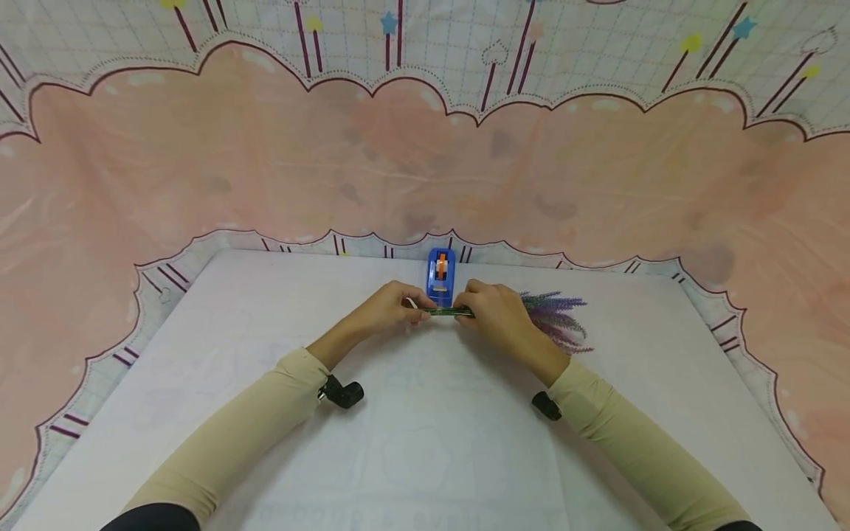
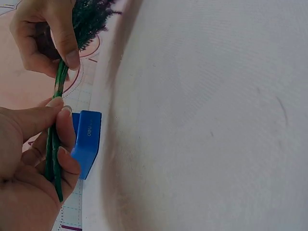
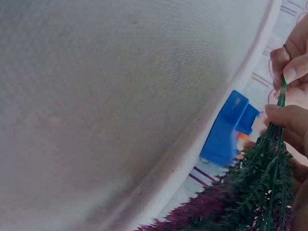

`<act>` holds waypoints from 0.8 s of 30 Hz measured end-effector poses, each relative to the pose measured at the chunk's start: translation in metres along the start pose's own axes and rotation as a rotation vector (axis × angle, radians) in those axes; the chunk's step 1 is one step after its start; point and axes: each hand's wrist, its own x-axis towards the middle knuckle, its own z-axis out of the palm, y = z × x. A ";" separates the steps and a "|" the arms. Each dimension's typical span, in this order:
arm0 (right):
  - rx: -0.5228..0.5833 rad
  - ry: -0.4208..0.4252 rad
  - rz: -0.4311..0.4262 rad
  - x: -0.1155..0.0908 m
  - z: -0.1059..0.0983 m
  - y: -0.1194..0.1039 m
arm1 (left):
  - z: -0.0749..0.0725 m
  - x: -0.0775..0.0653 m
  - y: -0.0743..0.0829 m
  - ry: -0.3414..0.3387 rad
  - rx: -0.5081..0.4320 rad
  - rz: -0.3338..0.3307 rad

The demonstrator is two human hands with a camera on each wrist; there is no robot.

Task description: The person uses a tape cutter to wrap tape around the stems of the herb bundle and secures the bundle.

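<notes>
Both hands hold a bunch of artificial lavender [image 1: 554, 313] above the white table, its green stems [image 1: 446, 312] level and pointing left. My left hand [image 1: 385, 311] pinches the stems near their cut ends, thumb against fingers in the left wrist view. Higher up, just below the flower heads [image 3: 260, 192], my right hand [image 1: 494, 313] grips the same stems. A short band of bare stem shows between the two hands, with a paler patch [image 2: 58, 87] on it. Right behind the stems stands a blue tape dispenser [image 1: 441, 269] with an orange core.
The white tabletop [image 1: 412, 428] stretches in front of the hands. Its far edge runs just behind the dispenser. Beyond hangs a pink and white printed cloth [image 1: 398, 162]. A black wrist camera [image 1: 344, 392] sits at the left cuff, another [image 1: 547, 405] at the right.
</notes>
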 end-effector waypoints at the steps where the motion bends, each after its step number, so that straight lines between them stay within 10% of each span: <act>1: 0.000 -0.011 0.003 0.000 0.000 0.000 | 0.000 0.000 0.000 0.002 0.017 0.002; 24: -0.021 -0.065 0.056 0.003 -0.005 -0.002 | 0.003 -0.002 0.002 0.020 0.092 0.014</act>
